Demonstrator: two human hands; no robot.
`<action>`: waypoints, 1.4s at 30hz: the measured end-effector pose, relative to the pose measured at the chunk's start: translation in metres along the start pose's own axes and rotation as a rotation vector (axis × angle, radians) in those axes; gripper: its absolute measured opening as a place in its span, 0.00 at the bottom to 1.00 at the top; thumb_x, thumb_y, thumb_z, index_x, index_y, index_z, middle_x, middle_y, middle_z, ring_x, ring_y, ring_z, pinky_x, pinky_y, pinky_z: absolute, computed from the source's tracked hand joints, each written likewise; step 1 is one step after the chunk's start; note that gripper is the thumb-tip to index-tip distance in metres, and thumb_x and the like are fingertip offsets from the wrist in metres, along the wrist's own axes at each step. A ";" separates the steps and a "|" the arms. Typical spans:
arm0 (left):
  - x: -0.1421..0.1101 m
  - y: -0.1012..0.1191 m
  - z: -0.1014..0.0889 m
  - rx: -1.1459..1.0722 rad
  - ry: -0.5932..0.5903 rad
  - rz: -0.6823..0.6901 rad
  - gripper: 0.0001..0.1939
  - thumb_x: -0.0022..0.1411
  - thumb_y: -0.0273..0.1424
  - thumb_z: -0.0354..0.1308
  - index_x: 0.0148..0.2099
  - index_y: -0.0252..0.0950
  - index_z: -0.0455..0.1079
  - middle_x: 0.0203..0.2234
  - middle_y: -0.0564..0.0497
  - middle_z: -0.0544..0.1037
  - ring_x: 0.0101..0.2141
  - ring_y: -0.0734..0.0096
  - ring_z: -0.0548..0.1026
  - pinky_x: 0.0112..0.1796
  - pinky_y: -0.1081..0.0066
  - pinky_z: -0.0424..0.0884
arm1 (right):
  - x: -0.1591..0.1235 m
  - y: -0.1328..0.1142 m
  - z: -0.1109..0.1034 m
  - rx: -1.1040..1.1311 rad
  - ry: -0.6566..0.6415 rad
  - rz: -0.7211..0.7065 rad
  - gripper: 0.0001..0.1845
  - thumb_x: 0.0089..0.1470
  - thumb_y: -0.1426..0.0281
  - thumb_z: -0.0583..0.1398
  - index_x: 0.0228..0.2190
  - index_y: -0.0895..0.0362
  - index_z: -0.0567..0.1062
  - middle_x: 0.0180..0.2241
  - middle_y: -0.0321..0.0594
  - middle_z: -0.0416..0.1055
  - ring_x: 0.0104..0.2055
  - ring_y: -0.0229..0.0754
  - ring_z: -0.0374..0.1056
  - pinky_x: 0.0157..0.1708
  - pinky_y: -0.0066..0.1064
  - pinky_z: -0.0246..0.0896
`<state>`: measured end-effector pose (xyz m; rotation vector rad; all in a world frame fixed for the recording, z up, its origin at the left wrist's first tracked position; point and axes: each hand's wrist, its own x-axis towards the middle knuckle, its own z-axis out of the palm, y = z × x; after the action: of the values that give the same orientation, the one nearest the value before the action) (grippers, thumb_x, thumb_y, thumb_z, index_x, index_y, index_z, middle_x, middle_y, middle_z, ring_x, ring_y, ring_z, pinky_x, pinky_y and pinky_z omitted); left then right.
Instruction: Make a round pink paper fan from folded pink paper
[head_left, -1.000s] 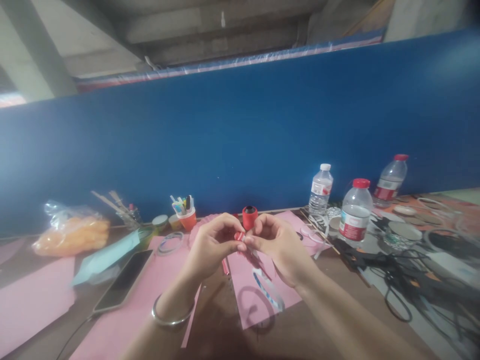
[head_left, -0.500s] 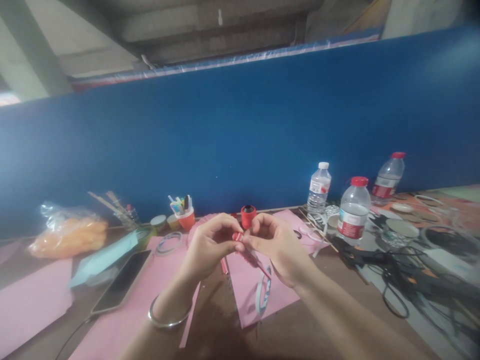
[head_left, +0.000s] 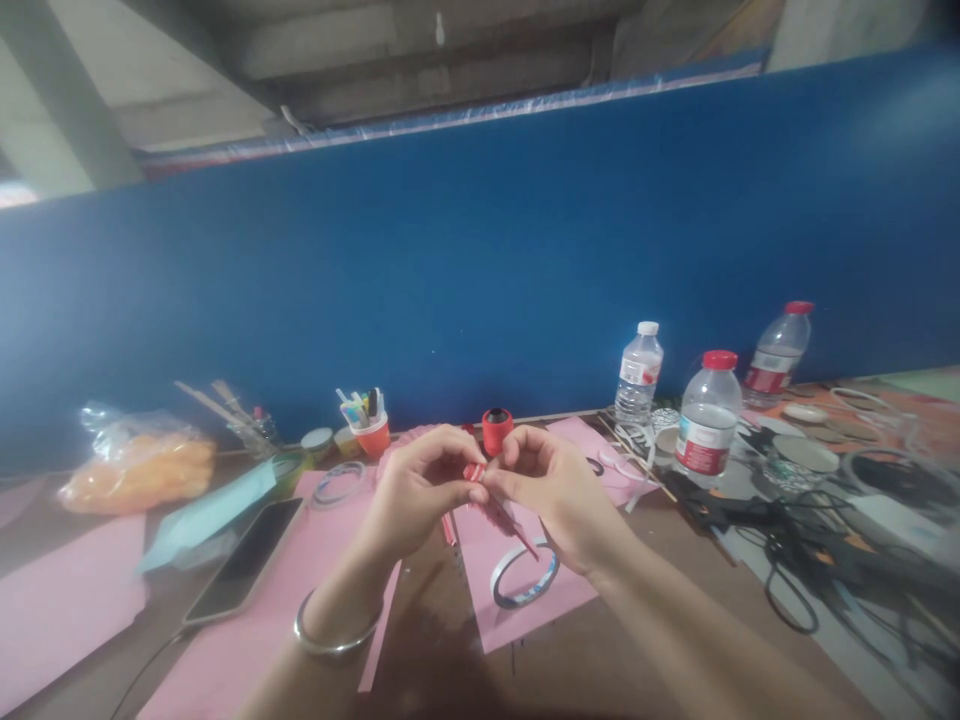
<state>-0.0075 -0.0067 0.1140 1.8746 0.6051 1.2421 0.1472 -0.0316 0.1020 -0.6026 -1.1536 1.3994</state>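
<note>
Head view: left hand (head_left: 420,490) and right hand (head_left: 559,492) pinch a red piece (head_left: 474,471), ring (head_left: 517,603) below, 3 bottles (head_left: 706,425) rightward.

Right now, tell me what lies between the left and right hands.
In the head view, a red striped piece sits between left hand and right hand.

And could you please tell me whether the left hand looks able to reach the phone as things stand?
Probably yes: only flat pink paper seems to lie between the left hand and the phone, though that hand pinches a small red-and-white piece.
</note>
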 end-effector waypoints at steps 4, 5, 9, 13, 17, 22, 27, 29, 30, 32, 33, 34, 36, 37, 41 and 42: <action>-0.001 0.001 0.001 0.013 0.013 -0.007 0.09 0.45 0.24 0.64 0.32 0.36 0.70 0.26 0.54 0.67 0.27 0.76 0.67 0.25 0.77 0.66 | 0.000 0.001 0.000 -0.008 0.022 -0.004 0.15 0.40 0.70 0.64 0.22 0.56 0.60 0.24 0.35 0.68 0.21 0.36 0.65 0.14 0.25 0.55; -0.001 0.002 0.001 0.033 0.014 -0.001 0.09 0.45 0.25 0.64 0.31 0.36 0.70 0.26 0.54 0.67 0.27 0.76 0.67 0.26 0.77 0.66 | 0.001 0.001 0.000 -0.009 0.020 -0.004 0.15 0.40 0.70 0.64 0.22 0.56 0.60 0.24 0.35 0.68 0.20 0.36 0.65 0.15 0.25 0.55; -0.001 0.007 0.001 0.208 0.027 0.051 0.08 0.46 0.24 0.64 0.31 0.36 0.70 0.26 0.53 0.70 0.28 0.75 0.68 0.29 0.75 0.66 | 0.001 0.000 0.002 -0.008 0.012 0.001 0.15 0.39 0.70 0.64 0.22 0.57 0.61 0.22 0.34 0.67 0.20 0.34 0.63 0.19 0.27 0.57; -0.003 0.013 -0.002 0.379 0.024 0.148 0.07 0.46 0.24 0.64 0.31 0.36 0.71 0.25 0.51 0.72 0.28 0.72 0.70 0.30 0.73 0.67 | 0.002 -0.003 0.002 -0.083 0.059 0.010 0.16 0.37 0.71 0.65 0.20 0.58 0.61 0.21 0.33 0.66 0.22 0.32 0.62 0.23 0.26 0.57; -0.005 0.016 -0.002 0.455 0.011 0.234 0.07 0.46 0.25 0.64 0.31 0.36 0.72 0.25 0.52 0.73 0.27 0.72 0.70 0.29 0.72 0.67 | 0.004 -0.002 -0.003 -0.186 0.061 0.017 0.17 0.36 0.70 0.66 0.19 0.58 0.61 0.20 0.32 0.65 0.23 0.33 0.62 0.24 0.27 0.57; -0.005 0.019 0.002 0.479 0.031 0.238 0.06 0.46 0.25 0.64 0.30 0.37 0.72 0.24 0.52 0.74 0.27 0.72 0.70 0.29 0.72 0.67 | 0.007 0.004 -0.010 -0.278 0.053 0.012 0.17 0.35 0.68 0.67 0.17 0.57 0.61 0.18 0.32 0.65 0.23 0.35 0.63 0.23 0.27 0.56; -0.004 0.020 0.001 0.497 0.076 0.245 0.06 0.46 0.25 0.64 0.30 0.37 0.72 0.25 0.52 0.74 0.28 0.72 0.71 0.30 0.72 0.69 | 0.010 0.007 -0.010 -0.406 0.030 0.023 0.15 0.41 0.62 0.64 0.18 0.58 0.65 0.17 0.34 0.65 0.20 0.34 0.60 0.19 0.26 0.52; -0.004 0.018 0.000 0.508 0.104 0.207 0.06 0.46 0.26 0.64 0.31 0.37 0.73 0.26 0.52 0.75 0.29 0.71 0.72 0.32 0.71 0.69 | 0.010 0.008 -0.009 -0.421 0.023 0.008 0.15 0.43 0.60 0.62 0.19 0.58 0.67 0.18 0.36 0.67 0.20 0.35 0.61 0.20 0.27 0.52; -0.004 0.017 -0.001 0.502 0.117 0.185 0.07 0.47 0.27 0.64 0.32 0.37 0.73 0.26 0.52 0.75 0.30 0.71 0.72 0.33 0.71 0.70 | 0.009 0.008 -0.008 -0.429 0.022 -0.001 0.15 0.44 0.60 0.61 0.19 0.59 0.67 0.18 0.36 0.67 0.20 0.35 0.61 0.21 0.27 0.53; -0.005 0.014 -0.001 0.498 0.152 0.138 0.07 0.48 0.28 0.63 0.34 0.38 0.73 0.28 0.51 0.76 0.31 0.70 0.73 0.34 0.70 0.70 | 0.009 0.008 -0.007 -0.434 0.029 -0.010 0.15 0.45 0.60 0.60 0.19 0.59 0.68 0.19 0.37 0.68 0.22 0.35 0.62 0.22 0.27 0.54; -0.005 0.012 -0.001 0.508 0.175 0.116 0.08 0.49 0.28 0.62 0.35 0.38 0.74 0.29 0.51 0.76 0.31 0.70 0.73 0.34 0.70 0.71 | 0.009 0.009 -0.006 -0.429 0.040 -0.010 0.15 0.45 0.61 0.60 0.19 0.59 0.69 0.19 0.38 0.68 0.22 0.36 0.63 0.23 0.28 0.54; -0.005 0.011 0.000 0.524 0.202 0.096 0.08 0.49 0.28 0.62 0.35 0.39 0.74 0.30 0.51 0.76 0.31 0.70 0.73 0.35 0.70 0.71 | 0.009 0.009 -0.006 -0.416 0.053 -0.008 0.14 0.45 0.62 0.60 0.19 0.59 0.70 0.19 0.38 0.69 0.23 0.36 0.63 0.24 0.28 0.55; -0.006 0.009 0.002 0.562 0.259 0.074 0.08 0.50 0.29 0.61 0.36 0.39 0.74 0.31 0.51 0.77 0.31 0.71 0.73 0.35 0.70 0.71 | 0.010 0.009 -0.004 -0.355 0.081 0.010 0.12 0.45 0.63 0.60 0.20 0.60 0.71 0.20 0.38 0.69 0.24 0.36 0.64 0.26 0.28 0.55; -0.005 0.008 0.003 0.583 0.289 0.076 0.07 0.51 0.29 0.61 0.36 0.39 0.74 0.30 0.51 0.77 0.31 0.71 0.73 0.35 0.71 0.71 | 0.010 0.009 -0.003 -0.307 0.089 0.031 0.12 0.44 0.64 0.60 0.20 0.60 0.71 0.20 0.38 0.69 0.24 0.36 0.64 0.26 0.28 0.55; -0.004 0.005 0.007 0.670 0.419 0.105 0.07 0.52 0.28 0.59 0.36 0.40 0.74 0.30 0.53 0.77 0.30 0.73 0.74 0.34 0.71 0.72 | 0.012 0.008 -0.001 -0.098 0.101 0.122 0.08 0.43 0.67 0.61 0.20 0.60 0.72 0.22 0.37 0.70 0.25 0.35 0.66 0.27 0.27 0.54; -0.004 0.005 0.008 0.686 0.454 0.105 0.08 0.51 0.28 0.59 0.36 0.40 0.74 0.30 0.53 0.78 0.30 0.73 0.74 0.34 0.71 0.72 | 0.012 0.009 -0.001 -0.068 0.108 0.134 0.08 0.42 0.68 0.61 0.21 0.60 0.72 0.23 0.38 0.71 0.25 0.35 0.66 0.27 0.26 0.53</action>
<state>-0.0017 -0.0148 0.1140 2.1864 1.3226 1.6935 0.1417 -0.0188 0.0971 -0.8072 -1.0942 1.4264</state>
